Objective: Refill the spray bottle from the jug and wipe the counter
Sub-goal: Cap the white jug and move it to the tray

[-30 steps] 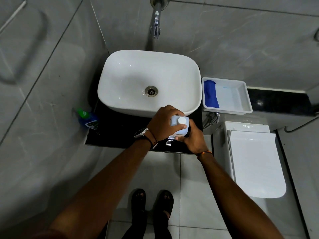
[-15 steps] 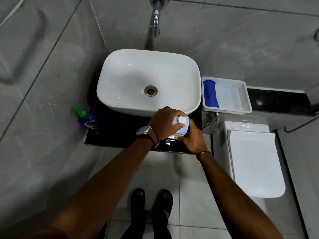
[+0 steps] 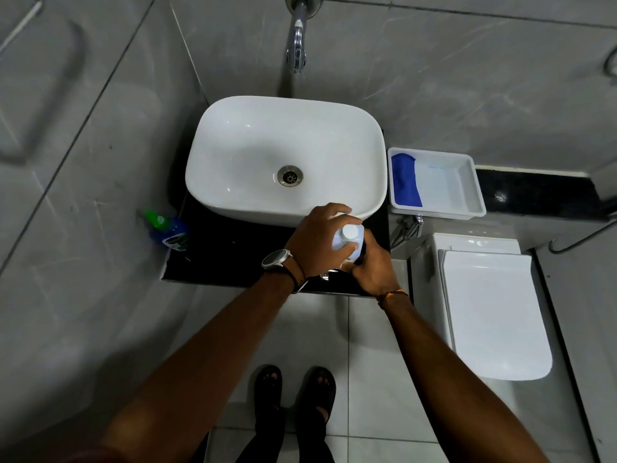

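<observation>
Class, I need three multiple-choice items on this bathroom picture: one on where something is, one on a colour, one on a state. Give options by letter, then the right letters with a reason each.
1. Where does the white tray stand?
A. To the right of the basin
B. Inside the basin
C. On the floor

2. What colour is the cloth in the tray?
A. Red
B. Blue
C. Yellow

3. What state is the jug in?
A. Lying on its side, untouched
B. Open, with its cap off
C. Capped, held in both hands

Answers:
1. A: the tray sits just past the right rim of the basin, above the toilet.
2. B: the folded cloth against the tray's left wall is deep blue.
3. C: the white cap is on the neck, with the left hand and right hand wrapped round the body.
</observation>
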Tool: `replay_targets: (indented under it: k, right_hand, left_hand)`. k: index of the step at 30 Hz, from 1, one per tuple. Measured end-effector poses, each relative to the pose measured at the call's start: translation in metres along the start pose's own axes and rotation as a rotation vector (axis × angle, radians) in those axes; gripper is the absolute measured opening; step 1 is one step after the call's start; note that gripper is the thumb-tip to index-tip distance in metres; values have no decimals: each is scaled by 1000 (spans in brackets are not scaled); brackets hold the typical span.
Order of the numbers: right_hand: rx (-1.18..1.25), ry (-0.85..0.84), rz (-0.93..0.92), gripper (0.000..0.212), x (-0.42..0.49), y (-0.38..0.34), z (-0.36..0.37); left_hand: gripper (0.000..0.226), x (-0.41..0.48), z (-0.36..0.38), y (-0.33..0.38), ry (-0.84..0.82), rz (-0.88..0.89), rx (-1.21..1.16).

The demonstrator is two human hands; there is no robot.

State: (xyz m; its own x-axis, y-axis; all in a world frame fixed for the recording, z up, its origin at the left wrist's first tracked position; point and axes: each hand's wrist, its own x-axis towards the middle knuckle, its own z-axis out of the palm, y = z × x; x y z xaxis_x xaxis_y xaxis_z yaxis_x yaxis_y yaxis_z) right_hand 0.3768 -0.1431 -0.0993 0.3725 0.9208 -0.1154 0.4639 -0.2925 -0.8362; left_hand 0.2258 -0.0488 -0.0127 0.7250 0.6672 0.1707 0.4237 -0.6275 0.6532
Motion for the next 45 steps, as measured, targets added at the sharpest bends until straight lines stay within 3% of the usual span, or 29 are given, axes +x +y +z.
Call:
replay_targets:
  k: [4, 9, 12, 18, 27, 31, 34, 36, 40, 45]
  right_hand:
    - [8, 6, -5, 79, -1, 0, 2]
    - [-12, -1, -18, 78, 0, 2, 0]
    - [-7, -3, 10, 75, 0, 3, 2]
    - [-11, -9, 20, 78, 1, 3, 3]
    - [-25, -20, 0, 78, 2, 1, 3]
    - [-26, -15, -14, 79, 1, 2, -3]
    - [19, -10, -2, 79, -2, 6, -10]
    - [37, 8, 18, 80, -5, 12, -17]
    - [92, 69, 82, 80, -8, 24, -40]
    - [84, 218, 109, 85, 1, 38, -85]
  left_hand:
    - [38, 0, 4, -2, 31, -61, 2]
    - [45, -5, 6, -4, -32, 49, -21]
    - [47, -2, 6, -3, -37, -8, -18]
    - [39, 5, 3, -6, -75, 44, 97]
    - [44, 0, 11, -23, -92, 72, 42]
    - [53, -14, 21, -32, 71, 7, -21]
    - [45, -29, 30, -42, 333, -78, 25]
    - [37, -38, 37, -44, 370, -108, 53]
    - [31, -53, 53, -38, 189, -52, 58]
    - [58, -52, 81, -31, -149, -109, 159]
